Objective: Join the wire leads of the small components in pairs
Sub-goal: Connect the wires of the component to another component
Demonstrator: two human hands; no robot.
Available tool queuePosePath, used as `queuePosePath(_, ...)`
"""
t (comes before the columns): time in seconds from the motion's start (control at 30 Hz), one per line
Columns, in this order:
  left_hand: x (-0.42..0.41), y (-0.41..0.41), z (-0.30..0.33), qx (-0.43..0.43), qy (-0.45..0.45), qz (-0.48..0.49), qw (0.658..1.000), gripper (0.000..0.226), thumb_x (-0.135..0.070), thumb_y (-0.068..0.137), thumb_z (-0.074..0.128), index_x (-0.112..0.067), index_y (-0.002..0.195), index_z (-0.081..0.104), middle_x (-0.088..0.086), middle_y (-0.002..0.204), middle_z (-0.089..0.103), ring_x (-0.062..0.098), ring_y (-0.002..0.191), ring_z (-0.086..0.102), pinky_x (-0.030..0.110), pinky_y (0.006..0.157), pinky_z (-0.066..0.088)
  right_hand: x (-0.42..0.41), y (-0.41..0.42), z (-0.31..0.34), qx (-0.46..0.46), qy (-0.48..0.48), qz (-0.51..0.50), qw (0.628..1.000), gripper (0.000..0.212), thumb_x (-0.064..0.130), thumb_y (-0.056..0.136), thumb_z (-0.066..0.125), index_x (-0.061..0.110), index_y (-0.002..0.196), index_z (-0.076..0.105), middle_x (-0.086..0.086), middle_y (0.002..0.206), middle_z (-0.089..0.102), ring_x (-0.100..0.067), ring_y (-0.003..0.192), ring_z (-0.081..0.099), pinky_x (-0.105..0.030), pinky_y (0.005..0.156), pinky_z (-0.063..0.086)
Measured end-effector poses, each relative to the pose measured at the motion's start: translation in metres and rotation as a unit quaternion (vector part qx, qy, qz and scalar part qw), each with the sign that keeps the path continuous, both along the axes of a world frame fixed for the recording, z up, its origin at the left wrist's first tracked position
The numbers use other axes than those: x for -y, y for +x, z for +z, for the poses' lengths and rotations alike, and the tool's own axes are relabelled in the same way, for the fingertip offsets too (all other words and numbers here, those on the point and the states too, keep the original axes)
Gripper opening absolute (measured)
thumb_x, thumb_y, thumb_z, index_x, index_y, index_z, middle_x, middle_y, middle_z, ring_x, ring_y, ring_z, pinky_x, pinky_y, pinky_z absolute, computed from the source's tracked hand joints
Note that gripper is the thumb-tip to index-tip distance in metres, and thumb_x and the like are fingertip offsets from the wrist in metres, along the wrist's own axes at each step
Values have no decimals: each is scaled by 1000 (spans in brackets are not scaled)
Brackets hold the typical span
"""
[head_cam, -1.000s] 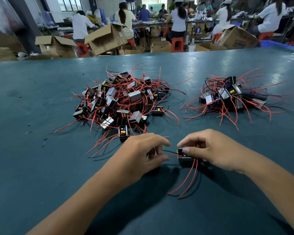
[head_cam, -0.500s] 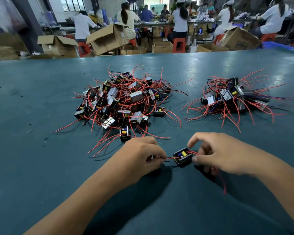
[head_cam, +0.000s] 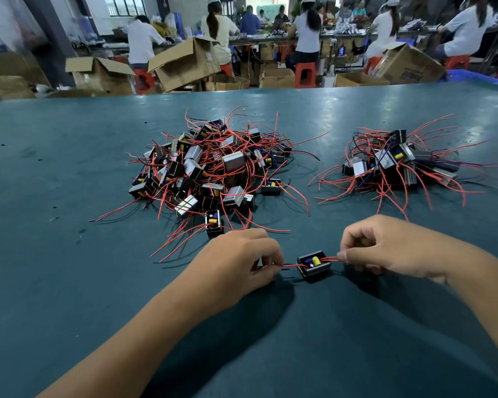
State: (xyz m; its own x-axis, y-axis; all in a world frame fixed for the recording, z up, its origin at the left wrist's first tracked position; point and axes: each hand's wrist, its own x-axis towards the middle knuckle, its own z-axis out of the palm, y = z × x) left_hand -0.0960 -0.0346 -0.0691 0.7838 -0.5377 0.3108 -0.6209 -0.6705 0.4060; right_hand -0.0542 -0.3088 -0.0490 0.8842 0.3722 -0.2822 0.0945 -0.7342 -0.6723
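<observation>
A small black box component [head_cam: 314, 265] with a yellow part inside lies on the teal table [head_cam: 69, 254] between my hands. My left hand [head_cam: 236, 262] pinches the red and black leads coming out of its left side. My right hand [head_cam: 385, 248] pinches the red leads on its right side, and the wires run taut. A big pile of like components [head_cam: 210, 168] with red leads lies beyond my left hand. A smaller pile [head_cam: 397, 165] lies at the right.
One loose component [head_cam: 213, 222] sits just beyond my left hand, with red leads trailing left. Past the table's far edge stand cardboard boxes [head_cam: 184, 64], red stools and several seated workers.
My right hand let go of the component's body and now pinches its right-side leads. The component turned open side up and the wires have been pulled straight on both sides.
</observation>
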Motion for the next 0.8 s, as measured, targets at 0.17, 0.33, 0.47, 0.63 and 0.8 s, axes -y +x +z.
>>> queuePosePath(0.17,2,-1,0,17,7,8,1000,10,-25,88,73,-24,88,63,-19,80,49,3,72,47,38,66,50,-25,-20,11,299,-4,4,954,15,21,84,75,29,91,64,16,92,67,1,91,62,-17,86,47)
queuePosePath(0.33,2,-2,0,17,-4,-3,1000,15,-29,88,74,-19,91,63,-17,80,53,12,71,53,40,64,52,-70,-46,-3,292,177,55,938,24,3,89,66,20,106,66,13,107,67,0,105,63,-5,84,44)
queuePosePath(0.47,2,1,0,3,-16,12,1000,19,-33,86,76,-22,85,61,-17,74,51,7,66,45,38,63,49,-60,-35,-14,232,131,66,962,24,17,87,73,26,107,63,18,111,66,3,110,59,-6,86,42)
queuePosePath(0.63,0,1,0,15,-60,24,998,7,-20,88,68,-22,93,65,-14,84,60,10,72,54,41,68,51,-57,-29,-19,259,92,80,958,10,18,89,70,26,89,63,16,100,65,-4,95,61,-19,83,45)
queuePosePath(0.8,1,2,-1,31,-97,45,994,15,-9,88,71,-21,97,67,-13,90,64,10,72,58,35,69,51,-59,-33,-24,267,104,61,956,13,24,88,72,25,98,64,17,96,67,-2,94,62,-14,81,45)
